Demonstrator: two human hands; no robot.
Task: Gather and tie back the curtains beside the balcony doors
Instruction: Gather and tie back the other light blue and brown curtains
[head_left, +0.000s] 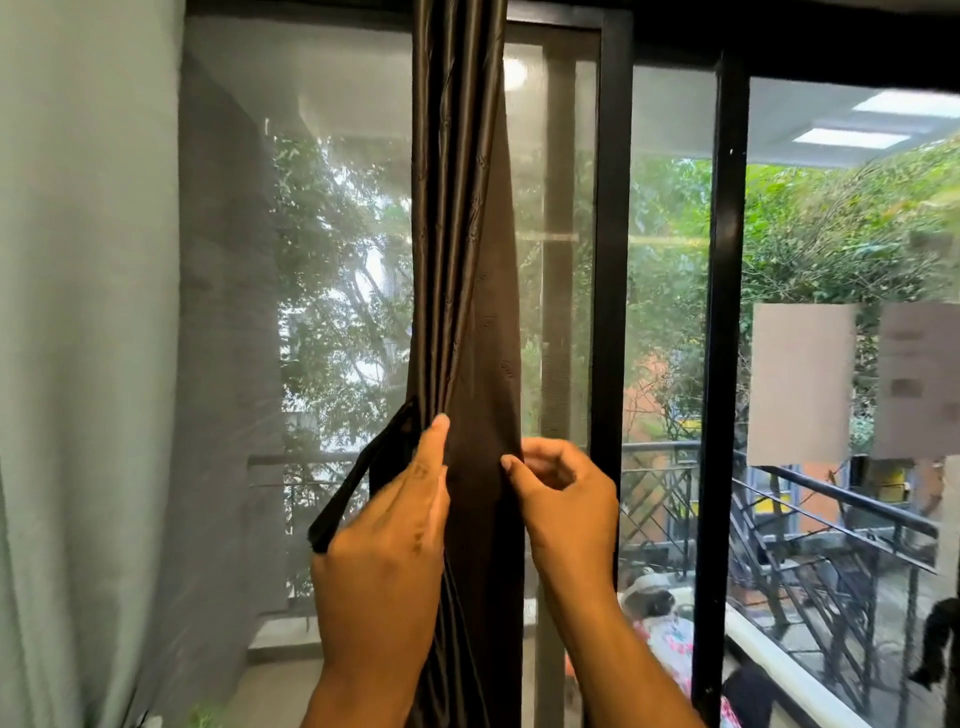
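Dark curtain (462, 270) bunched, long axis vertical, between left hand (387, 525) and right hand (563, 499)

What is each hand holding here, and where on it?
Left hand grips the gathered dark curtain at its left edge, beside the tie-back strap; right hand pinches its right edge.

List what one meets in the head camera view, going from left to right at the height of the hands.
Pale green curtain → black fabric tie-back strap → left hand → dark brown gathered curtain → right hand → black metal door frame.
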